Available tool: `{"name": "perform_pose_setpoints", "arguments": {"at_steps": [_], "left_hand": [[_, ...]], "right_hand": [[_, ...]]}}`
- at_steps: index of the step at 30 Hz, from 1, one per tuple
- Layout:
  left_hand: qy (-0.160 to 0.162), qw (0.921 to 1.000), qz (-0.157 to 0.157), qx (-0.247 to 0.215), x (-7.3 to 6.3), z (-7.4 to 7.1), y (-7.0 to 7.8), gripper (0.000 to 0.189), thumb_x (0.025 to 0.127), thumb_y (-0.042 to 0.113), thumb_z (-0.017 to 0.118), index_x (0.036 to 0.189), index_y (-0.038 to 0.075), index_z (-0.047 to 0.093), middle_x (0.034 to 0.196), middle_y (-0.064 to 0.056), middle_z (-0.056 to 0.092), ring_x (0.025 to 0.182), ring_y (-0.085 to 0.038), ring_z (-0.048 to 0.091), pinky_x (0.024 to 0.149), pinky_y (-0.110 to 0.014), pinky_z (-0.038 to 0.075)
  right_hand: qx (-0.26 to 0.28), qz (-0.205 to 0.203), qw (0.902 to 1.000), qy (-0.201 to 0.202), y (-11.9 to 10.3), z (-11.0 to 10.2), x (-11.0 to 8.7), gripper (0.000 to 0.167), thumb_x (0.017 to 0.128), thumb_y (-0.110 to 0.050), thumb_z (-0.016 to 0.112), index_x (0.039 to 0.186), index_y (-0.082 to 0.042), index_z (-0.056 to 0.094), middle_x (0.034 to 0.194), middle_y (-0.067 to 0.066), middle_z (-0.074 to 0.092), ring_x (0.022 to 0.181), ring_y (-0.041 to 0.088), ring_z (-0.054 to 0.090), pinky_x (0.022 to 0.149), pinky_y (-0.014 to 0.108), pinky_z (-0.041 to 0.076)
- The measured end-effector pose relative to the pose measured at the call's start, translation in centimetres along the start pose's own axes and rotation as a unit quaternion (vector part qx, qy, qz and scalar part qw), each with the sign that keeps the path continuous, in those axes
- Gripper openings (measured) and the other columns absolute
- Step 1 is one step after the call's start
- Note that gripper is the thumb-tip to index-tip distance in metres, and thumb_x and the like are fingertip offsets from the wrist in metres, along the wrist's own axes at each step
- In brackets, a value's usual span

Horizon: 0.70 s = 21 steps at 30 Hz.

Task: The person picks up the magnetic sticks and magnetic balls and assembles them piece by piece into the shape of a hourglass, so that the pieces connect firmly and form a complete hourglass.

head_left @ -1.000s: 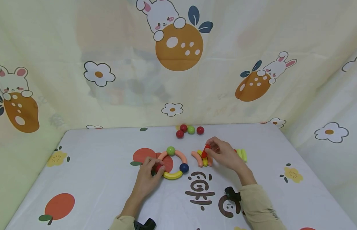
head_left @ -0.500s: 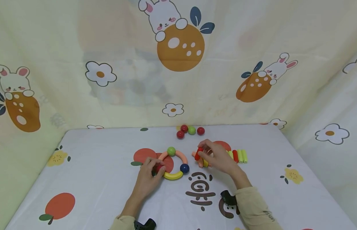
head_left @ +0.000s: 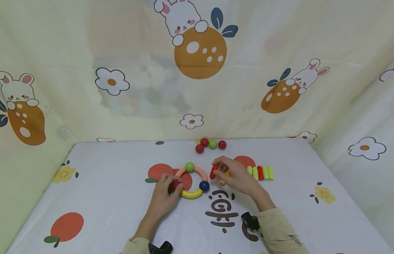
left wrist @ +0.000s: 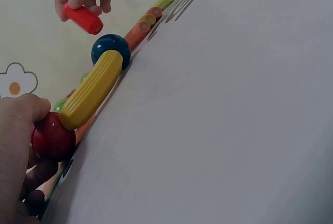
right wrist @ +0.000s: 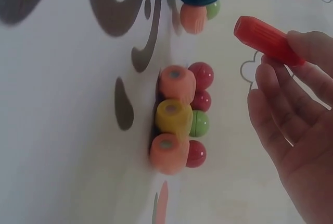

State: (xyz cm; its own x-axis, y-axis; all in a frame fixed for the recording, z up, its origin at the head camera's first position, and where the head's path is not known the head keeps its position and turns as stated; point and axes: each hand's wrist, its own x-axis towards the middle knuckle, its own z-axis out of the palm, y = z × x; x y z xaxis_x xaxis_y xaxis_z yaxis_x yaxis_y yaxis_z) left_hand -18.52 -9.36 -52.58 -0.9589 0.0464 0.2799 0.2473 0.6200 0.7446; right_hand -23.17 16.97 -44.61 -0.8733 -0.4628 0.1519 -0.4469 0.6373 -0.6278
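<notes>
My left hand grips a red ball between thumb and fingers at the lower left of a ring on the table. Running round the ring are a yellow curved stick, a blue ball, salmon curved sticks and a green ball. Just right of the ring, my right hand pinches a short red stick by one end, raised above the table. Beneath that hand, a yellow curved stick lies between two salmon ones, partly hidden in the head view.
Several loose balls, red and green, sit near the table's back edge. A row of short light-green sticks with a red one among them lies to the right. Patterned cloth hangs behind the table.
My right hand has moved left with the red stick, from over the loose curved sticks towards the ring, uncovering the row of short sticks. My left hand stays at the red ball.
</notes>
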Motion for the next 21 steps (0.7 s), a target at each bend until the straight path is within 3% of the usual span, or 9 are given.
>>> {"name": "perform_pose_setpoints", "arguments": {"at_steps": [5,21], "left_hand": [[-0.002,1.0,-0.004,0.002,0.0,0.0,0.1,0.014,0.088,0.025,0.067,0.101,0.021,0.064,0.096,0.007,0.051,0.084,-0.007,0.048,0.073,-0.023,0.045],[-0.002,1.0,-0.004,0.004,0.0,-0.2,0.2,0.013,0.088,0.026,0.066,0.101,0.022,0.064,0.095,0.007,0.051,0.084,-0.007,0.048,0.073,-0.024,0.044]], "right_hand": [[0.006,-0.008,1.0,0.001,-0.6,0.3,-0.1,0.03,0.086,-0.02,0.069,0.114,-0.021,0.058,0.095,-0.011,0.063,0.085,0.008,0.058,0.073,0.02,0.052],[0.004,-0.031,0.9994,-0.017,-1.8,1.1,-0.1,0.031,0.088,-0.019,0.067,0.117,-0.016,0.059,0.105,-0.009,0.062,0.089,0.008,0.057,0.078,0.022,0.052]]}}
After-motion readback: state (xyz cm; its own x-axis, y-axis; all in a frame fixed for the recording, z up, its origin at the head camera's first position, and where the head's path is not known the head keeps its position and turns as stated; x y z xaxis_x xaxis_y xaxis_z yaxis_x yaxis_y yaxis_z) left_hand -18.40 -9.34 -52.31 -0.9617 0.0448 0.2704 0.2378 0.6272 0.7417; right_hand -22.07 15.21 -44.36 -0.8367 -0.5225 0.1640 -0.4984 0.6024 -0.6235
